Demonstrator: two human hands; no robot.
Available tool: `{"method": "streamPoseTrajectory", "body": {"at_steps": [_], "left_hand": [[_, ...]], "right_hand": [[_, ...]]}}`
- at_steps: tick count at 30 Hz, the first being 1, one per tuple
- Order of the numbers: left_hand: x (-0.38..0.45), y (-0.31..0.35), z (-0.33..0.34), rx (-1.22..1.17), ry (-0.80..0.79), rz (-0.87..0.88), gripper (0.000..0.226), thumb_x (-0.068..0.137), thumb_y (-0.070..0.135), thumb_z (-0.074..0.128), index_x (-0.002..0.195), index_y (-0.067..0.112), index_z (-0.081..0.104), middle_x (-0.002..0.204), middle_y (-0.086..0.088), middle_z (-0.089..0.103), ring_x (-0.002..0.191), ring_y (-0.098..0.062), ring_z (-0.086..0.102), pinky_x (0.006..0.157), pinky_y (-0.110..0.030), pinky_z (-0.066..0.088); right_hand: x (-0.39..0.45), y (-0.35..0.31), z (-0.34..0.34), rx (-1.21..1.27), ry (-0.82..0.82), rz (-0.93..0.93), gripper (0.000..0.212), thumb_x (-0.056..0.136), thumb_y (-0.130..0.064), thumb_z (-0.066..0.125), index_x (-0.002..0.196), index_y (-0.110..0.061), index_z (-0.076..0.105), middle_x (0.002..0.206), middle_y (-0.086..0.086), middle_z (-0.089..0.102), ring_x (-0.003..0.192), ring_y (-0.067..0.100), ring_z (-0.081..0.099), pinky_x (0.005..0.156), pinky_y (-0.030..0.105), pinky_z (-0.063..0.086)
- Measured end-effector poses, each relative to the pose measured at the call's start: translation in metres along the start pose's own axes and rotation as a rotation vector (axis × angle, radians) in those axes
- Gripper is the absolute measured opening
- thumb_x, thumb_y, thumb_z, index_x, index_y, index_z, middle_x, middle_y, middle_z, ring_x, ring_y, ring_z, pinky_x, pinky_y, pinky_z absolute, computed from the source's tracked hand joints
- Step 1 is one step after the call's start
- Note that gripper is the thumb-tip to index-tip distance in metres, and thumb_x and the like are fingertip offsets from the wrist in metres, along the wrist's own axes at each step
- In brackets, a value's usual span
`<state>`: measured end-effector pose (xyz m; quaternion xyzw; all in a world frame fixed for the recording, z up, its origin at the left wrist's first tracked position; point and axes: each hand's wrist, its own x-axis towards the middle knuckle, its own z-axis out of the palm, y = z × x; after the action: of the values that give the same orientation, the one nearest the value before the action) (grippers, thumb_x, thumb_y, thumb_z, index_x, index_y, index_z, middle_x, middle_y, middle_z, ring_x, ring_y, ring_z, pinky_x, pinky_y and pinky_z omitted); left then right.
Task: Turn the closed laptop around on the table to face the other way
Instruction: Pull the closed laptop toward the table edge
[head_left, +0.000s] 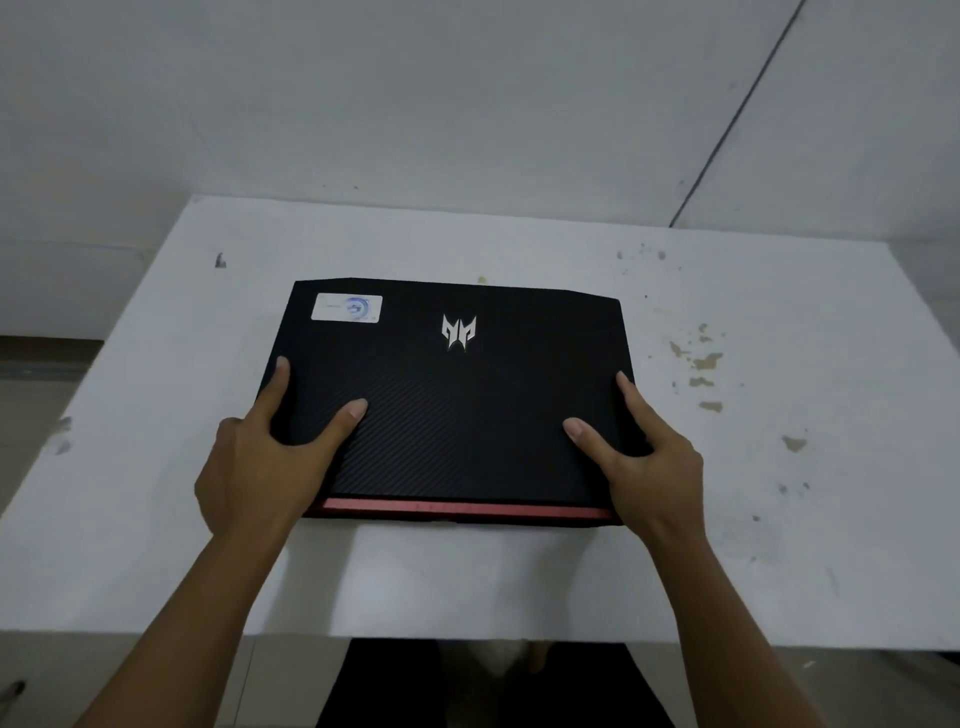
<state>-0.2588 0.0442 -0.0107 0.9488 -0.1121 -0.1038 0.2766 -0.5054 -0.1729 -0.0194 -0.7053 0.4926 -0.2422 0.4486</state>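
Note:
A closed black laptop (457, 395) lies in the middle of the white table (753, 545). Its red hinge strip faces me at the near edge. A silver logo and a white sticker sit on the lid toward the far side. My left hand (260, 457) grips the laptop's left edge, thumb on the lid and fingers along the side. My right hand (649, 457) grips the right edge the same way. The fingers under the laptop are hidden.
The white table has chipped, stained patches on its right side (701, 364). A pale wall (467, 104) stands right behind the table. Floor shows past the table's left edge, and dark clothing shows below its near edge.

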Motion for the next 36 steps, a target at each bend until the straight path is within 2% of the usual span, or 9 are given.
{"method": "streamPoseTrajectory", "body": {"at_steps": [5, 11, 15, 19, 22, 29, 36], "left_hand": [[-0.019, -0.017, 0.031, -0.048, 0.013, 0.066, 0.107, 0.058, 0.099, 0.049, 0.154, 0.055, 0.030, 0.126, -0.004, 0.063, 0.111, -0.028, 0.061, 0.081, -0.041, 0.048], [-0.043, -0.030, 0.049, -0.099, 0.067, 0.134, 0.102, 0.064, 0.091, 0.058, 0.155, 0.048, 0.035, 0.141, 0.000, 0.060, 0.124, -0.029, 0.058, 0.090, -0.045, 0.047], [-0.058, -0.037, 0.051, -0.110, 0.091, 0.189, 0.097, 0.068, 0.084, 0.062, 0.154, 0.045, 0.040, 0.150, 0.002, 0.054, 0.132, -0.031, 0.053, 0.100, -0.048, 0.044], [-0.076, -0.049, 0.053, -0.155, 0.063, 0.250, 0.097, 0.068, 0.082, 0.065, 0.153, 0.042, 0.042, 0.152, 0.001, 0.051, 0.134, -0.031, 0.051, 0.103, -0.050, 0.042], [-0.087, -0.056, 0.051, -0.179, 0.036, 0.305, 0.097, 0.067, 0.081, 0.067, 0.153, 0.041, 0.044, 0.153, 0.000, 0.051, 0.136, -0.030, 0.050, 0.105, -0.050, 0.041], [-0.100, -0.062, 0.046, -0.206, -0.045, 0.390, 0.090, 0.072, 0.070, 0.070, 0.153, 0.039, 0.045, 0.155, 0.002, 0.048, 0.140, -0.024, 0.046, 0.109, -0.042, 0.038], [-0.107, -0.071, 0.052, -0.168, -0.077, 0.406, 0.087, 0.075, 0.074, 0.066, 0.153, 0.043, 0.043, 0.155, 0.005, 0.048, 0.141, -0.023, 0.046, 0.109, -0.040, 0.037]], "right_hand": [[-0.008, 0.038, -0.005, 0.063, 0.047, -0.050, 0.081, 0.072, -0.054, 0.086, 0.145, -0.042, 0.054, 0.127, -0.026, 0.060, 0.099, -0.021, 0.054, 0.079, -0.002, 0.045], [-0.020, 0.073, -0.006, 0.080, 0.096, -0.150, 0.076, 0.075, -0.052, 0.084, 0.144, -0.041, 0.056, 0.127, -0.026, 0.060, 0.093, -0.031, 0.052, 0.072, -0.005, 0.040], [-0.030, 0.090, -0.012, 0.074, 0.129, -0.196, 0.072, 0.075, -0.057, 0.081, 0.142, -0.041, 0.058, 0.126, -0.026, 0.060, 0.101, -0.015, 0.056, 0.072, -0.003, 0.043], [-0.047, 0.102, -0.024, 0.067, 0.153, -0.231, 0.072, 0.075, -0.060, 0.081, 0.141, -0.042, 0.059, 0.133, -0.020, 0.063, 0.117, 0.003, 0.061, 0.093, 0.020, 0.054], [-0.061, 0.109, -0.034, 0.052, 0.174, -0.251, 0.072, 0.075, -0.060, 0.080, 0.141, -0.041, 0.059, 0.137, -0.017, 0.063, 0.121, 0.006, 0.060, 0.096, 0.024, 0.052], [-0.074, 0.116, -0.051, -0.061, 0.198, -0.246, 0.075, 0.075, -0.067, 0.075, 0.143, -0.040, 0.057, 0.143, -0.007, 0.061, 0.126, 0.017, 0.060, 0.101, 0.038, 0.053], [-0.073, 0.121, -0.058, -0.152, 0.165, -0.201, 0.076, 0.073, -0.072, 0.072, 0.141, -0.042, 0.059, 0.143, -0.003, 0.062, 0.125, 0.020, 0.060, 0.101, 0.039, 0.050]]}}
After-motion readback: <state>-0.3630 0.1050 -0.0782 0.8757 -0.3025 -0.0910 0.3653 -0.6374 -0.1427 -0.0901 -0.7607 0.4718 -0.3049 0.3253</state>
